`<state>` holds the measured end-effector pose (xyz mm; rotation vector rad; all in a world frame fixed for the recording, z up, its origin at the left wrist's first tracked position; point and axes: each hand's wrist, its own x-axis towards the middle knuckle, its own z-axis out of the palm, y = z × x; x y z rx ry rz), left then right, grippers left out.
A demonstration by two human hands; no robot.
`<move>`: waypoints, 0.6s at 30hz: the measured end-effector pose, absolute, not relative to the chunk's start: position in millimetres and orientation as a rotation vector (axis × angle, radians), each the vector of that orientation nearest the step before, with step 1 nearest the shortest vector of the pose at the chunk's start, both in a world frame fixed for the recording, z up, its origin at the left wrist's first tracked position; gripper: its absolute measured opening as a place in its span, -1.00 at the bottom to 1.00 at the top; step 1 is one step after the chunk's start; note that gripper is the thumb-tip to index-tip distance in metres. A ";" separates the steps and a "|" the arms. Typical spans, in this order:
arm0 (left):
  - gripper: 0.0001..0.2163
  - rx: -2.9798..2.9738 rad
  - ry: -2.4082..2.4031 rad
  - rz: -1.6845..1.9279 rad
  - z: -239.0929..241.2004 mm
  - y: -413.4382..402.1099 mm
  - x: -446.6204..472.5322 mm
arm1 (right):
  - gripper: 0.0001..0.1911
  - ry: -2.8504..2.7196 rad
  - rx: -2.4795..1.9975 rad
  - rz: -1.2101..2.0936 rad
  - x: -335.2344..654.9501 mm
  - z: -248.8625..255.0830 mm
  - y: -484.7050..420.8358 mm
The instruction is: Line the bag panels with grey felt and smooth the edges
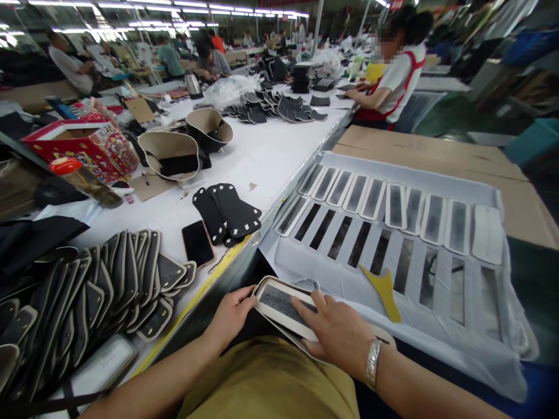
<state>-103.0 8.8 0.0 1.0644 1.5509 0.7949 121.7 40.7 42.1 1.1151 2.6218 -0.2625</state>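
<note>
The panel (286,305) is held above the lap (268,381), between the table (271,157) and the tray (393,166). One end is pinched by the left hand (230,317); toward the other, it is clasped by the right hand (340,329), fingers laid across its face. Its layers could be skewed by uneven pressure, or the panel dropped by a loosened pinch. Leftward room is limited by stacked flaps (131,273), rightward by the tray's near edge; bare tabletop is offered beyond the black pieces (233,209).

held panel (277,300): cream, dark-grey centre | forked piece (385,294): yellow | bottle cap (65,166): orange-red | carton (114,150): red, multicoloured print
</note>
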 end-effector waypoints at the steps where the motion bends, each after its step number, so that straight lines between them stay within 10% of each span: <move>1: -0.64 1.062 1.559 0.783 -0.7 9.6 -102.7 | -0.25 2.627 1.115 -0.259 121.7 41.4 41.3; 18: -0.69 1.404 1.804 0.560 -3.9 12.2 -102.3 | -0.26 2.688 1.093 -0.361 129.8 38.9 45.9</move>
